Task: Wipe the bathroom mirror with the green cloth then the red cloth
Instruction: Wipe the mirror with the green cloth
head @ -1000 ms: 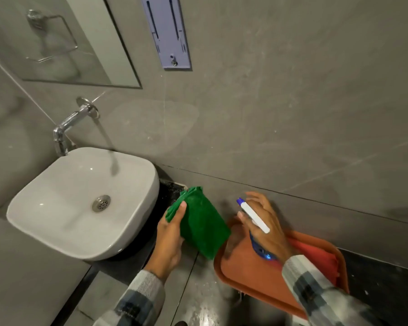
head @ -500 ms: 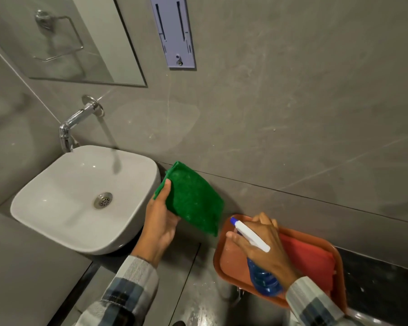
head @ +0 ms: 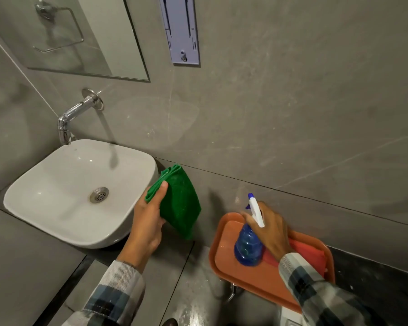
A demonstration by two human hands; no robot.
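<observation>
Head view: a grey bathroom, seen looking down.
Left hand [head: 149,222]: closed on the folded green cloth [head: 180,203], held beside the sink [head: 57,208].
Right hand [head: 272,231]: wrapped round the spray bottle [head: 247,245], above the tray [head: 257,285].
Red cloth [head: 309,255]: lying in the tray.
Mirror [head: 92,31]: upper left, well apart.
Advice: spray lightly, then wipe with a flat fold.

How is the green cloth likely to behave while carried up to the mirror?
The green cloth looks floppy: its free end hangs below the left hand. It is probably light, held by a thumb-and-finger pinch. Folded layers show at the top edge, so it may unfold if the grip loosens.
</observation>
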